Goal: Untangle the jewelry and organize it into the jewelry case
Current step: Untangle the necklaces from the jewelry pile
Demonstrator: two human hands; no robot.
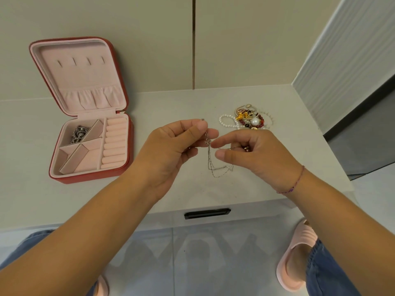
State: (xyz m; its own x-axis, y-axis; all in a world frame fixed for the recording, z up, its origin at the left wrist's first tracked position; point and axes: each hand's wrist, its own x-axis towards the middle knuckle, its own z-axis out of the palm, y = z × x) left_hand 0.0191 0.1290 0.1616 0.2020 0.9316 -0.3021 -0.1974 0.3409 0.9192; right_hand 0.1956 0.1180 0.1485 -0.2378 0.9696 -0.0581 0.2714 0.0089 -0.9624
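Left hand (171, 144) pinches silver chain (215, 165) above its knot, right hand (256, 154) pinches a strand beside it, loops hanging over surface (171, 107) near edge. Case (89, 116) open at far left, 1 silver piece (78, 133) stowed; tangled pile (248, 119) at far-right corner, so mostly undone

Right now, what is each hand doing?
Left hand: pinching the silver chain near its knot.
Right hand: pinching a strand of the same chain.
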